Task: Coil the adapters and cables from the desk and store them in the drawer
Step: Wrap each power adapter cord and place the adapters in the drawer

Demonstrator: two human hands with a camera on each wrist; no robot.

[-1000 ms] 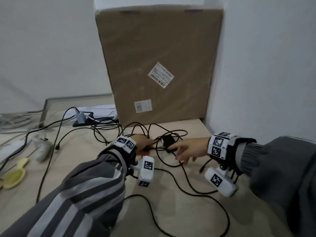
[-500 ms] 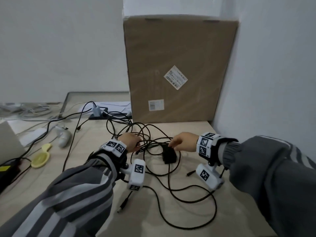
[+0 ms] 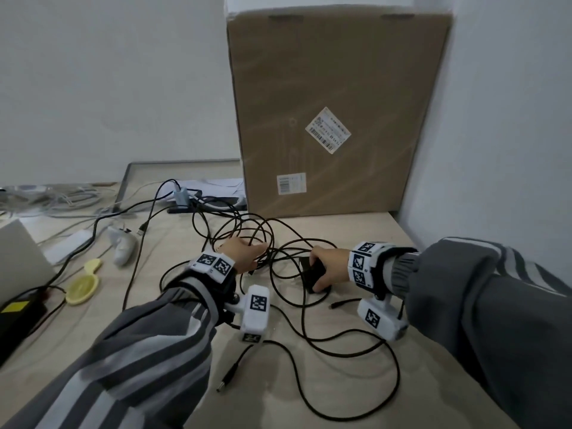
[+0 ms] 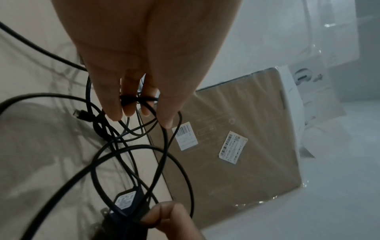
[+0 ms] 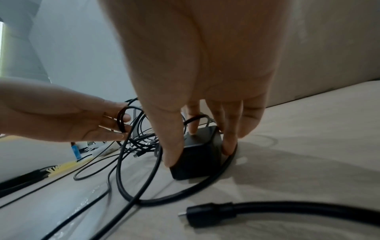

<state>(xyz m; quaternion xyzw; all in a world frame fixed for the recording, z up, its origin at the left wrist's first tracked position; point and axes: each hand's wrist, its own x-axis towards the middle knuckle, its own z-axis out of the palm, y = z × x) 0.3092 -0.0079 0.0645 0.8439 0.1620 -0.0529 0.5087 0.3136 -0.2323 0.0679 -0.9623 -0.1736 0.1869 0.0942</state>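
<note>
A tangle of black cable (image 3: 272, 243) lies on the beige desk (image 3: 356, 397) in front of a cardboard box. My left hand (image 3: 253, 249) holds loops of it; in the left wrist view the cable (image 4: 135, 99) crosses between its fingers (image 4: 115, 110). My right hand (image 3: 318, 270) grips a black adapter (image 3: 312, 275) that sits on the desk, thumb on one side and fingers (image 5: 228, 146) on the other side of the adapter (image 5: 197, 155). One loose plug (image 3: 227, 379) lies near the front, another plug (image 5: 207, 214) lies under my right wrist. No drawer is in view.
A tall cardboard box (image 3: 334, 119) leans on the wall at the back right. On the left are a laptop (image 3: 18, 264), a black power brick (image 3: 15, 317), a yellow object (image 3: 82, 283), a white controller (image 3: 123, 246) and a charger with more cables (image 3: 181, 196).
My right hand reached over to the black adapter and closed round it. My left hand stayed on the cable loops. The head view swung left.
</note>
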